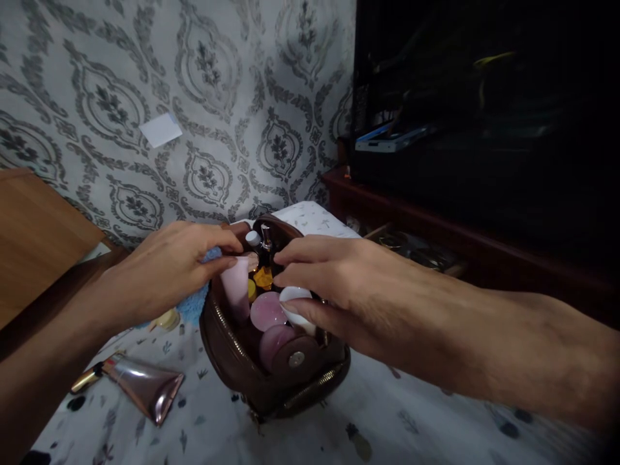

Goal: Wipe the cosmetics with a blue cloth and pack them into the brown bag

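A brown zippered bag [220,349] stands unzipped on the patterned cloth, packed with cosmetics. My left hand [186,255] is at its left rim, thumb and fingers closed at the top end of a pale pink tube [235,290]. Over the right side reaches my right hand [334,278], fingers stretched out and apart from the thumb, which lies across a white-lidded jar [296,296]. Among the contents are a pink round container [268,311], a second pink one [276,342], a yellow cap [252,290], an amber item [263,278] and a white-capped bottle [252,238].
A metallic pink tube [145,384] and a gold-and-black cosmetic tube [87,378] lie left of the bag. Behind my left hand are a blue fluffy cloth [194,303] and a small cream-coloured item [167,319]. A dark television [484,129] stands at right above an open drawer [411,248].
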Tool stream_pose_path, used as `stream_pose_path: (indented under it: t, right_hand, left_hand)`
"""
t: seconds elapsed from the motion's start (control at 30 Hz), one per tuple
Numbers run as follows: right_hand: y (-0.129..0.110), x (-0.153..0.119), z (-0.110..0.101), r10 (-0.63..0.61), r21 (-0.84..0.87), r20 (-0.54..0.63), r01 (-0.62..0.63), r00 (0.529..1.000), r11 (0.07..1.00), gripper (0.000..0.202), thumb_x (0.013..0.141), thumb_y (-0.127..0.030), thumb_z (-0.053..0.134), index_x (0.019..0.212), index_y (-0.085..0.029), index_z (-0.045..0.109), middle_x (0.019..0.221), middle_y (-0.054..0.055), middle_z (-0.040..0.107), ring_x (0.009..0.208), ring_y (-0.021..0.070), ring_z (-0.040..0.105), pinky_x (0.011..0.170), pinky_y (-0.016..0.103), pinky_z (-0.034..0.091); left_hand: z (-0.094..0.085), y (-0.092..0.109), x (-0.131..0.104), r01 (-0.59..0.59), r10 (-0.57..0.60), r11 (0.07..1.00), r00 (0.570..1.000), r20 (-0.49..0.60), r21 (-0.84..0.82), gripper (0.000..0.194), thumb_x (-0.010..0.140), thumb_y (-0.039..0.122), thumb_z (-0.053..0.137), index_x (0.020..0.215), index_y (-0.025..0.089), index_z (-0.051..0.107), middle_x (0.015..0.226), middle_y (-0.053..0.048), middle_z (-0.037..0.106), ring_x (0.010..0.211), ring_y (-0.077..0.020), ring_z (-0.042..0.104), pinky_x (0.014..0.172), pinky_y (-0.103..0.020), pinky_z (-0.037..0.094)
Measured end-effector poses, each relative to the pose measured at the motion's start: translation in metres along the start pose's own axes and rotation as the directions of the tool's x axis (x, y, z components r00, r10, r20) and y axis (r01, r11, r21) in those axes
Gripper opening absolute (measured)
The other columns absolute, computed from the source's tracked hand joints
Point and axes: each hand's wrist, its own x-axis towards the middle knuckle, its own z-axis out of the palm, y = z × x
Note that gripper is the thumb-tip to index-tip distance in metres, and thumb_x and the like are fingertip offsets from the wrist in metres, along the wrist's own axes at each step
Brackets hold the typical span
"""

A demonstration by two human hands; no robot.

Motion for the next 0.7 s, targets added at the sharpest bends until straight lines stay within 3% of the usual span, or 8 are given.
stream_pose_path:
  t: [0.23,0.37,0.53,0.7]
  right_hand:
    - [0.002,0.004,0.0,-0.009,-0.002,0.007,0.009,1.0,1.0,0.013,0.089,-0.016,0.06,0.093,-0.019,0.071,0.095,0.004,0.069,0.084,0.0151,0.065,0.07,0.024,0.051]
    - [0.004,0.006,0.002,-0.011,-0.02,0.001,0.011,1.0,1.0,0.015,0.09,-0.018,0.059,0.096,-0.02,0.072,0.099,0.005,0.069,0.089,0.0165,0.066,0.076,0.026,0.053]
    - [0.005,0.0,0.008,-0.017,-0.094,-0.069,0.01,0.997,0.996,0.022,0.095,-0.02,0.053,0.105,-0.02,0.072,0.11,0.007,0.069,0.096,0.0191,0.067,0.081,0.03,0.056]
    - [-0.006,-0.008,0.007,-0.032,-0.105,-0.201,0.011,0.979,0.994,0.024,0.095,-0.02,0.05,0.106,-0.022,0.072,0.112,0.008,0.07,0.1,0.0213,0.068,0.084,0.034,0.059]
  left_hand:
    - [0.006,0.0,0.0,0.015,-0.015,1.0,1.0,-0.02,-0.021,0.016,0.087,0.038,0.059,0.089,0.035,0.075,0.091,0.003,0.076,0.082,-0.0227,0.069,0.071,-0.031,0.05]
    - [0.006,0.0,0.0,0.006,-0.007,0.999,1.0,-0.024,-0.044,0.018,0.088,0.037,0.058,0.093,0.033,0.075,0.096,0.003,0.076,0.088,-0.0226,0.069,0.076,-0.031,0.052]
    - [0.0,0.005,-0.009,0.017,-0.029,0.996,0.99,-0.139,-0.088,0.023,0.09,0.036,0.052,0.097,0.03,0.074,0.099,0.0,0.074,0.091,-0.0221,0.068,0.081,-0.032,0.052]
    - [-0.004,0.013,-0.037,0.059,-0.094,0.991,0.946,-0.31,-0.12,0.027,0.095,0.038,0.046,0.1,0.028,0.07,0.101,-0.001,0.073,0.093,-0.0216,0.067,0.08,-0.03,0.052]
